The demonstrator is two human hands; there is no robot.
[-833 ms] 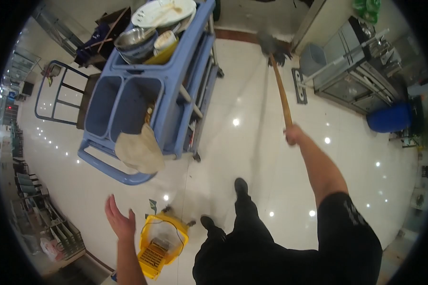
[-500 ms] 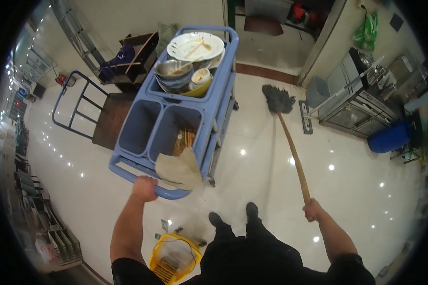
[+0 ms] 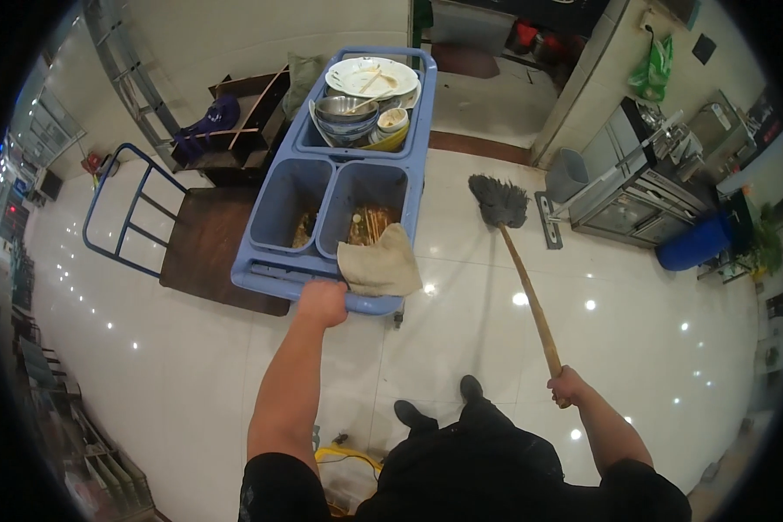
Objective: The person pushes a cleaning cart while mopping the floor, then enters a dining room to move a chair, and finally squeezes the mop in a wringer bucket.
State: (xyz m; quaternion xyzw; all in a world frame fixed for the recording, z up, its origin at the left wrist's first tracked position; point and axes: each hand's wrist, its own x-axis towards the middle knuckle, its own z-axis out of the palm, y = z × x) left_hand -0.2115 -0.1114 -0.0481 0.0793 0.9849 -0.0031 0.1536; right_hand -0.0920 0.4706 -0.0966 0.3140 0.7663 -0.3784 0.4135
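Two hands are engaged. Left hand (image 3: 323, 302) is closed around the near handle rail of the blue cart (image 3: 274, 270); its fingers wrap the rail from above. Just right of those fingers, a beige cloth (image 3: 378, 268) hangs over the same rail. Beyond the fingers lie two bins, then stacked dishes (image 3: 365, 100). Right hand (image 3: 568, 385) is clenched on the upper end of the wooden mop handle (image 3: 528, 300); the grey mop head (image 3: 498, 201) rests on the floor well ahead of the fingers.

Left hand (image 3: 322, 302) grips blue cart (image 3: 274, 277) handle; right hand (image 3: 568, 384) holds mop (image 3: 515, 252) w/ head on floor.
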